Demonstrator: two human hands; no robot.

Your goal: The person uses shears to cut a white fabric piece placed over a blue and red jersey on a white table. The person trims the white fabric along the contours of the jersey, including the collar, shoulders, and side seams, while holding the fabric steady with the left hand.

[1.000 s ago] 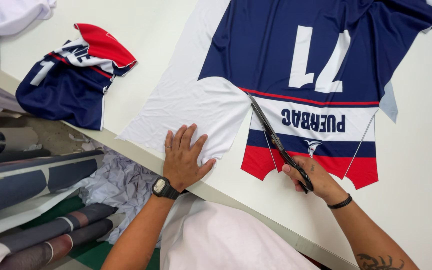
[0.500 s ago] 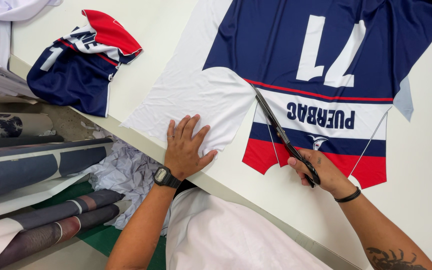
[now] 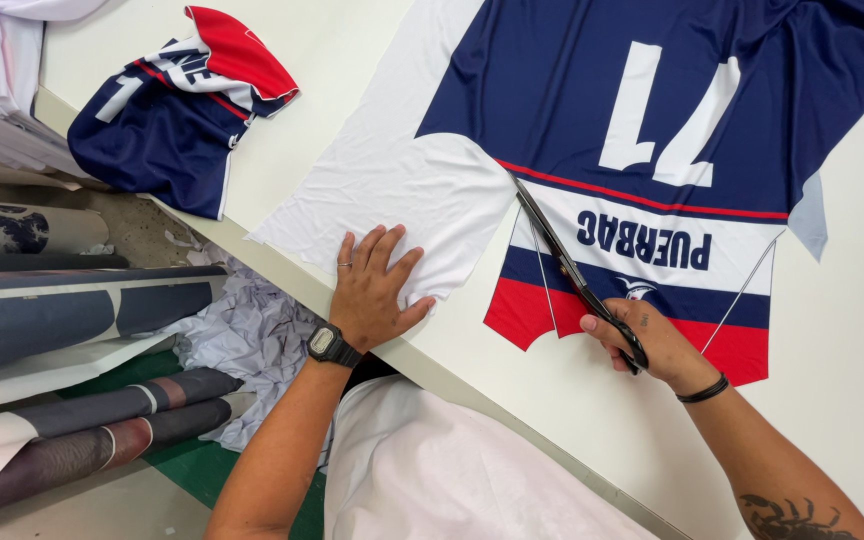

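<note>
Since the earlier frames the scissors [image 3: 572, 275] have worked further up the seam between white and navy, while the left hand [image 3: 377, 290] has kept its place, spread flat and open, pinning the white margin of the printed fabric panel [image 3: 592, 100] at the near edge of the table [image 3: 852, 250]; the right hand [image 3: 652, 340] is closed around the scissor handles. The cloth looks light, soft and slippery, so it wants pressing flat close beside the blades. Farther off lies a folded bundle of cut pieces [image 3: 177, 110], navy, red and white with white numerals.
</note>
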